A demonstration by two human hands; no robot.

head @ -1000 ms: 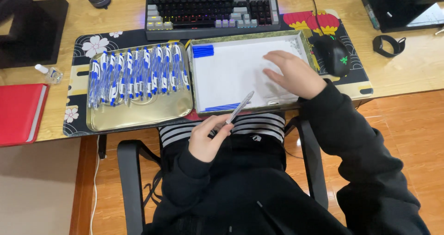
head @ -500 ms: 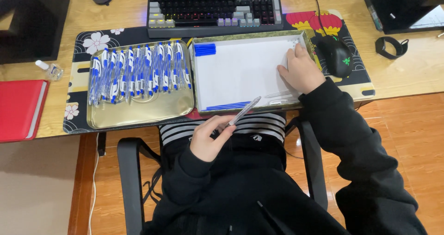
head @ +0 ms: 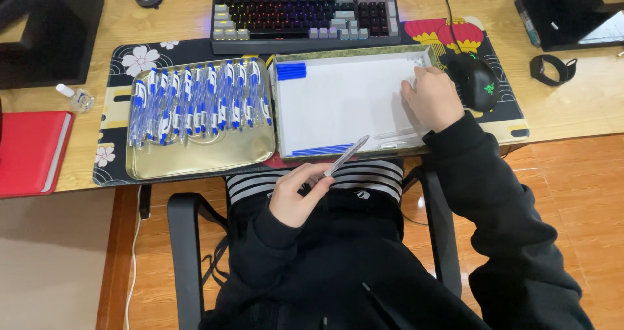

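My left hand (head: 296,195) sits over my lap below the desk edge and holds a clear pen barrel (head: 346,156) that points up and to the right. My right hand (head: 432,99) reaches into the far right corner of a white-lined tray (head: 338,102), fingers curled on small parts there; whether it holds one cannot be told. Blue pen caps (head: 291,71) lie in the tray's top left corner, blue refills (head: 322,151) along its near edge. To the left, a gold metal tray (head: 195,161) carries several blue-and-white pens (head: 195,99) in a row.
A backlit keyboard (head: 305,12) lies behind the trays. A black mouse (head: 474,83) is just right of my right hand. A red notebook (head: 29,151) and a small bottle (head: 75,97) are at the left, a black watch (head: 552,69) at the right.
My right hand has slid from the middle of the white tray to its far right corner. My left hand with the barrel has stayed over my lap.
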